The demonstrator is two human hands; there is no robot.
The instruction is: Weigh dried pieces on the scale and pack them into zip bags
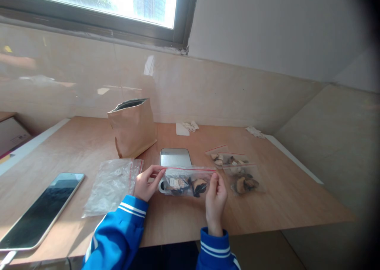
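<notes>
A clear zip bag (185,185) with a red seal strip is stretched between my two hands, above the front of a small silver kitchen scale (175,157). Dark and tan dried pieces, perhaps mushrooms, lie inside it along with a small white packet. My left hand (147,182) pinches the bag's upper left corner. At the upper right corner, my right hand (216,195) grips the strip between thumb and fingers. Part of the scale is hidden behind the bag. Similar filled zip bags (244,183) lie to the right of my right hand.
An open brown paper bag (133,127) stands behind flat, clear zip bags (111,187) on the left. A phone (41,212) with a white cable lies at the front left. Crumpled tissues (190,126) rest by the wall; another crumpled tissue (255,132) is farther right.
</notes>
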